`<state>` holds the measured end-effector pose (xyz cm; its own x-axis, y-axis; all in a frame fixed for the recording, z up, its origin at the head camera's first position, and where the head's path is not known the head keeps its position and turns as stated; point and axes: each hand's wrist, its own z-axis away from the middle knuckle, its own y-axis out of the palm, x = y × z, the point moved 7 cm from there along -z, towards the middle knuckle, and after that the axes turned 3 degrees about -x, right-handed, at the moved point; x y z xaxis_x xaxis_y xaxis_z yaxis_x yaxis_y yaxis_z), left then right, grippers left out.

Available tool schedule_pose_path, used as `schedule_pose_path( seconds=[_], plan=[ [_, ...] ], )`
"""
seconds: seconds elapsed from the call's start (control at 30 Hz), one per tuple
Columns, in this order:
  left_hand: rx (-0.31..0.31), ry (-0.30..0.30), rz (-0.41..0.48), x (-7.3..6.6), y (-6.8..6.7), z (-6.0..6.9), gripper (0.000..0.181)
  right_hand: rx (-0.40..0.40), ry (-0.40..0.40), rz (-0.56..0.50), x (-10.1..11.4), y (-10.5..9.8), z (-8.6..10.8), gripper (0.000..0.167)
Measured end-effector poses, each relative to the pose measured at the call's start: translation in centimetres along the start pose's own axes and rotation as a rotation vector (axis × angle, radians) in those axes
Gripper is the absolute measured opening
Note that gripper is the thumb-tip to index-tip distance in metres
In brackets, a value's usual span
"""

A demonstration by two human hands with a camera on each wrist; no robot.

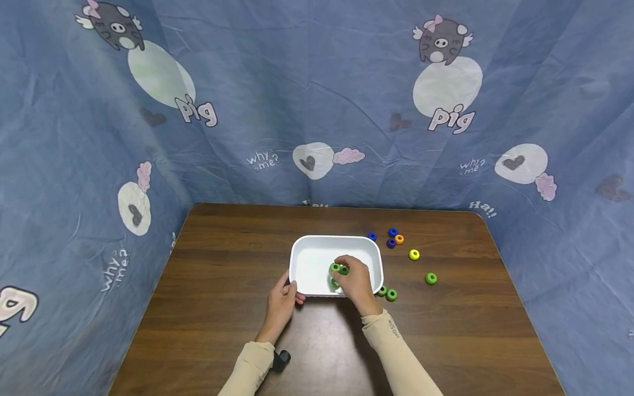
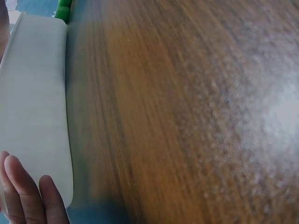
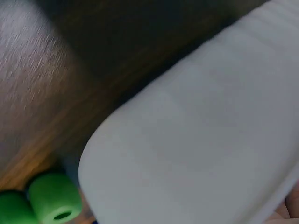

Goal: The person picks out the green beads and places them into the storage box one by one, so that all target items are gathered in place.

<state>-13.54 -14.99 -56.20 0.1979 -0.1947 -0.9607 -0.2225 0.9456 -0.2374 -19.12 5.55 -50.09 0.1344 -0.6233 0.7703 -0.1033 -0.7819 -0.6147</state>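
on the wooden table (image 1: 223, 319) sits a white tray (image 1: 312, 258). the left hand (image 1: 281, 302) grips its near left corner; the right hand (image 1: 355, 279), curled over its inside, pinches at least one green ring (image 1: 332, 270), exact count unclear. right of the tray lie loose green rings (image 1: 391, 298) and a yellow ring (image 1: 414, 258). the step looks like setting green pieces inside; the next move likely calls for a low, gentle release.

You work at a wood-grain table (image 1: 223, 253) in a booth-like setting, where blue cloth (image 1: 307, 104) printed with cartoon pigs (image 1: 442, 41) hangs on three sides; whether home or studio cannot be told.
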Motion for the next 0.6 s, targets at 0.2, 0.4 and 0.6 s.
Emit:
schedule_pose_path(
  seconds=[0.2,0.4,0.6],
  plan=[
    [-0.001,-0.009,-0.014,0.1,0.0,0.0,0.051,0.038,0.009,0.020,0.0,1.4,0.0,0.028],
    [0.001,0.021,-0.022,-0.2,0.1,0.0,0.052,0.051,-0.053,0.100,0.1,2.4,0.1,0.027],
    [-0.004,0.010,-0.005,0.0,0.0,-0.1,0.051,0.075,-0.068,0.128,0.3,2.7,0.1,0.025]
  ],
)
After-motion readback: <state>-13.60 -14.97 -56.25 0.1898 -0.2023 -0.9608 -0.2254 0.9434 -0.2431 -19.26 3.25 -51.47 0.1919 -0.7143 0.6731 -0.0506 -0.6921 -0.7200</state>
